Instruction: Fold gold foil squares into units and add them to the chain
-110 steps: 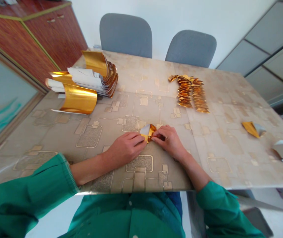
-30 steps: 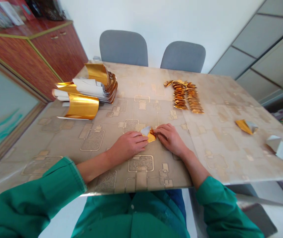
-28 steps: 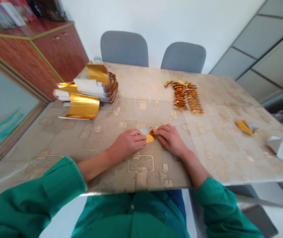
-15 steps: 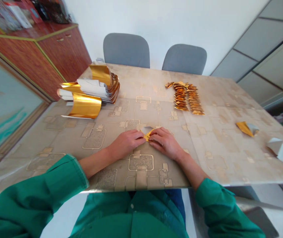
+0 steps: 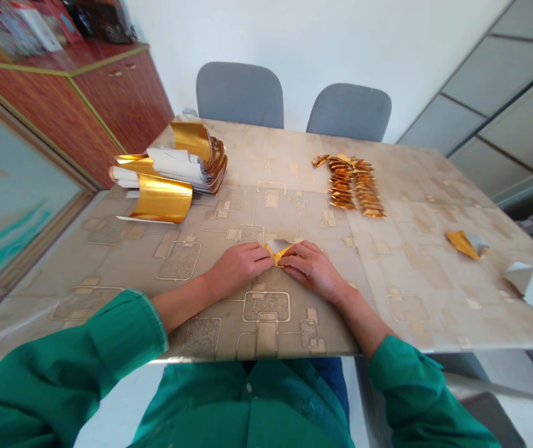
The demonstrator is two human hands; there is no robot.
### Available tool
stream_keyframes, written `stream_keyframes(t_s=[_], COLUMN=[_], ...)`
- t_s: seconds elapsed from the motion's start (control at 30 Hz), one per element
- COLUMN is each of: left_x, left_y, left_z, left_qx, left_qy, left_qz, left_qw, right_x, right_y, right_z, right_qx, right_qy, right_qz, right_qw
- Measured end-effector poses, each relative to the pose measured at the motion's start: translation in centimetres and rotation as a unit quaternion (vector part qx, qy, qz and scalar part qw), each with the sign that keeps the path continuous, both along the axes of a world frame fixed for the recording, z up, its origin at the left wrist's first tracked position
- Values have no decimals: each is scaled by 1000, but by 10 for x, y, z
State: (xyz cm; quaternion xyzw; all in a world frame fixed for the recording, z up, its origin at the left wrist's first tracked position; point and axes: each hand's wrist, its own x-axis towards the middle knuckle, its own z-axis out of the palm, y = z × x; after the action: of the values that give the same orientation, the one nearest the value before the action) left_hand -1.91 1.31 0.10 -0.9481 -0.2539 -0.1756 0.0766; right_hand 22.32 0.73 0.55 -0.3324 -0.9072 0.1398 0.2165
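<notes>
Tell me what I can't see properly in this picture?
- Gold paper: in the head view, the left hand and right hand cover its edges.
- Folded pieces: in the head view, they overlap, so counting is hard.
- Chairs: in the head view, the table hides their seats.
- Cabinet-top things: in the head view, they're blurred and cut off by the top edge.

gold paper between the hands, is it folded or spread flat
Folded, at least partly: the gold paper shows gold flaps against a pale patch. The left hand and right hand cover its ends.
</notes>
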Motion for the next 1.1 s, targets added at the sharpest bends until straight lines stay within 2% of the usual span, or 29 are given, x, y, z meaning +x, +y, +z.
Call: stream_keyframes(t_s=[0.1,0.27,0.53,0.77,0.93,1.1], left_x=[1,-3,-5,-9,-8,-3], left_y=[-1,1,10,13,8,6], left_z=[0,-3,-2,1,-2,-4], left_qx=[4,22,31,13,35,41], left_qy=[5,0,-11,6,17,-9], left_qz=[-2,-7,-8,-21,9,41], left_qw=[1000,1000,999,1000,999,998], right_x=[0,4,4,-6,-8,-9], right_y=[1,5,5,14,17,16], right_z=[-2,-10,-8,-12,-15,-12], right_qx=[-9,-5,-19,-32,-25,-30], right_qy=[40,109,63,51,64,36], right_qz=[-11,-127,-77,-143,-156,-109], right_qw=[999,986,995,988,985,993])
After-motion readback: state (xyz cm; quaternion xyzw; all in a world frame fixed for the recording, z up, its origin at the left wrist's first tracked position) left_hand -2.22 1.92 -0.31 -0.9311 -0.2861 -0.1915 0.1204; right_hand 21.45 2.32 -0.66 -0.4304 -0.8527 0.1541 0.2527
